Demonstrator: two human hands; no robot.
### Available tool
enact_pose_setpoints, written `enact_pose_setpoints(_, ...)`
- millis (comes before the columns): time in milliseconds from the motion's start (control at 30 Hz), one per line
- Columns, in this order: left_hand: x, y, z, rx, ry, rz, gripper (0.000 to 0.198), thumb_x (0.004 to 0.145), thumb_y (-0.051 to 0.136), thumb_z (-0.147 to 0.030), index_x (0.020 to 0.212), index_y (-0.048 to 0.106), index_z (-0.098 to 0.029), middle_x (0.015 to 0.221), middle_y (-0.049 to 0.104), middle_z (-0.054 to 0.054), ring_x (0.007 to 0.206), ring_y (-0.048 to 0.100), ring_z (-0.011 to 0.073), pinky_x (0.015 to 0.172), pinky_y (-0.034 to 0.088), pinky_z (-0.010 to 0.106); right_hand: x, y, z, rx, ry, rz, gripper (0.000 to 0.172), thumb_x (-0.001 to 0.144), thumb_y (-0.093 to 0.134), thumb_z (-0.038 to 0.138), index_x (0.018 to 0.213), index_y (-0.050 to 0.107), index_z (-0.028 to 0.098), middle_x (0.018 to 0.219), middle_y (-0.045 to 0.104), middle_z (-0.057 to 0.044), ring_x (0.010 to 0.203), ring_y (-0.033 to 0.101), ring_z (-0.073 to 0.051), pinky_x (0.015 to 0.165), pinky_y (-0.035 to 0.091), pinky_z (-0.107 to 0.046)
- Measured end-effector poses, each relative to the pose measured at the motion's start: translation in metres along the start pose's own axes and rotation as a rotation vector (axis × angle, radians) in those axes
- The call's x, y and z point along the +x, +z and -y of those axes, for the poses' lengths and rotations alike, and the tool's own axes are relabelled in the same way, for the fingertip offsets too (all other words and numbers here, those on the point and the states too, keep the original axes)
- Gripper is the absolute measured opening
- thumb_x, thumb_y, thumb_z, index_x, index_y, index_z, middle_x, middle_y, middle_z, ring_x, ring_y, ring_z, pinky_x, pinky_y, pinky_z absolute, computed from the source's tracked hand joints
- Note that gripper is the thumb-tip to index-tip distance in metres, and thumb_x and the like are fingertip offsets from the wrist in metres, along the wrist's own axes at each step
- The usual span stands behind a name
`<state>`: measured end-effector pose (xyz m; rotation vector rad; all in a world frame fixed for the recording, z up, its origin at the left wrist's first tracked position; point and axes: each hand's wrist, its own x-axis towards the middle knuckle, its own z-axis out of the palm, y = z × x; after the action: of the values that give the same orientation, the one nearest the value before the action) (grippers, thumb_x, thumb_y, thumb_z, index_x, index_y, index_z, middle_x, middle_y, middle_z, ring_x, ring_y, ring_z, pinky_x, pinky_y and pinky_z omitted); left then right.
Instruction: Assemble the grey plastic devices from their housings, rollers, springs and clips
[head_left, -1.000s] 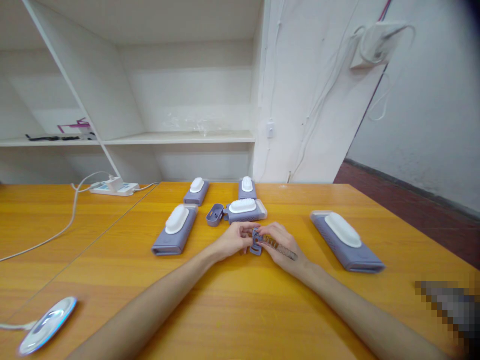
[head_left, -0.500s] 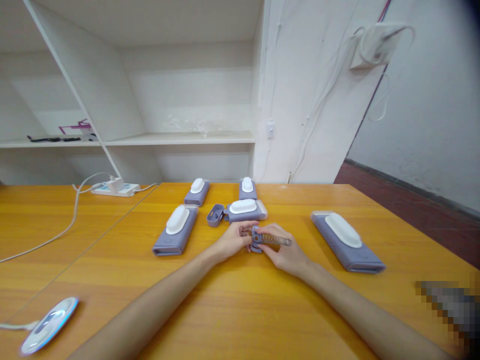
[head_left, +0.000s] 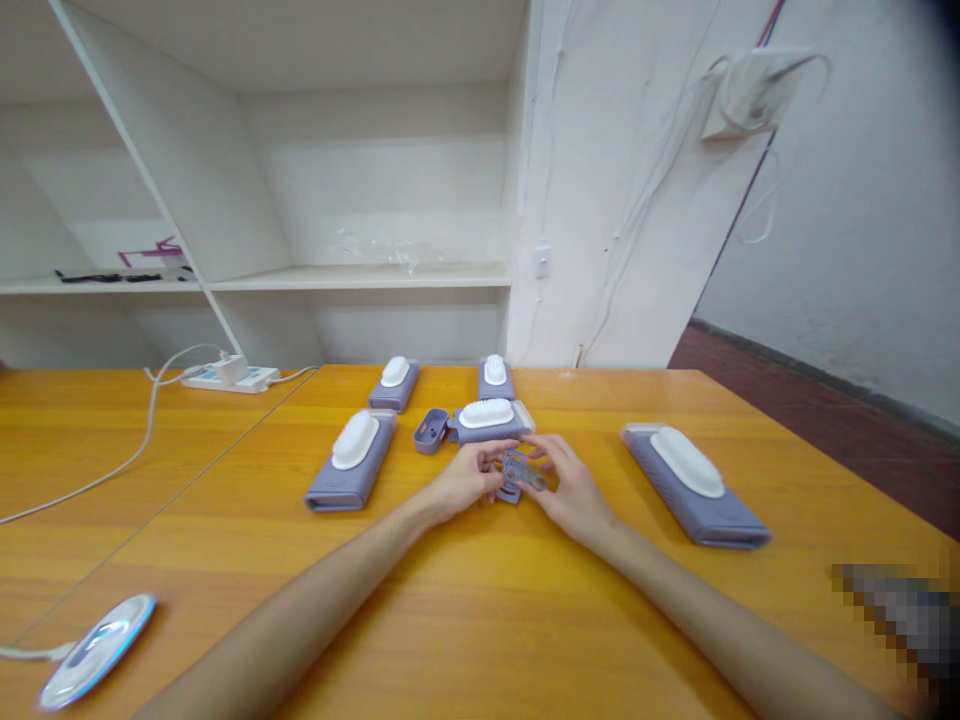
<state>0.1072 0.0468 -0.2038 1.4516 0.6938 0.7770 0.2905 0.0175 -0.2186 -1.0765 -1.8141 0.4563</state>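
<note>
My left hand (head_left: pixel 474 480) pinches a small lavender plastic part with slots (head_left: pixel 512 476) above the table. A coil spring (head_left: pixel 534 478) juts from this part towards my right hand. My right hand (head_left: pixel 571 490) is beside the spring with thumb and fingers spread apart; whether a fingertip touches the spring is unclear. Just behind the hands lies a lavender block with a white bristly oval top (head_left: pixel 487 415). Left of it sits a small open lavender cup-like piece (head_left: pixel 431 431).
More lavender blocks with white oval tops stand around: left (head_left: pixel 352 460), back left (head_left: pixel 394 383), back (head_left: pixel 495 378) and right (head_left: pixel 694 480). A glowing round charger-like disc (head_left: pixel 101 650) lies front left. A power strip (head_left: pixel 232 375) with cables is at the table's back. White shelves (head_left: pixel 360 277) rise behind.
My right hand has loosened from around the spring and its fingers have spread. The lavender part has turned, so the spring looks shorter. My left hand keeps its grip in place.
</note>
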Motion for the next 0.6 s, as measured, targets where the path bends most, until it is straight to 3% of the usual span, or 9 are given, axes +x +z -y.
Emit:
enact_pose_setpoints(100,0.0,0.003,-0.002,-0.047,-0.023,-0.06,0.062,0.063,0.059,-0.009,0.125,0.051,-0.012,0.103,0.064,0.011,0.055,0.052,0.0057,0.044,0.037,0.015,0.003,0.002,-0.002,0.253,0.25,0.031,0.047,0.072,0.066,0.034,0.114,0.051,0.02,0.085,0.062,-0.003,0.071,0.062,-0.017,0.067,0.052,-0.033)
enact_pose_setpoints(233,0.0,0.004,-0.001,-0.093,-0.005,-0.06,0.062,0.066,0.064,-0.014,0.126,0.049,-0.012,0.106,0.064,0.013,0.067,0.06,0.0119,0.047,0.038,0.017,0.006,0.004,-0.001,0.474,0.453,0.112,0.04,0.07,0.067,0.038,0.1,0.055,0.016,0.062,0.059,0.003,0.047,0.055,-0.011,0.048,0.043,-0.023)
enact_pose_setpoints(433,0.001,-0.003,0.007,-0.173,0.04,-0.026,0.064,0.067,0.068,-0.017,0.128,0.048,-0.015,0.108,0.063,0.012,0.069,0.06,0.0121,0.05,0.04,0.017,0.011,0.001,0.002,0.456,0.55,0.18,0.026,0.072,0.064,0.038,0.081,0.058,0.015,0.057,0.062,0.002,0.038,0.049,-0.008,0.038,0.031,-0.018)
enact_pose_setpoints(600,0.001,-0.005,0.008,-0.223,0.022,0.02,0.065,0.068,0.071,-0.02,0.128,0.047,-0.015,0.11,0.063,0.013,0.074,0.063,0.014,0.056,0.044,0.019,0.011,-0.006,0.007,0.435,0.547,0.28,0.03,0.075,0.059,0.044,0.071,0.057,0.015,0.063,0.066,-0.003,0.034,0.047,-0.006,0.035,0.023,-0.017)
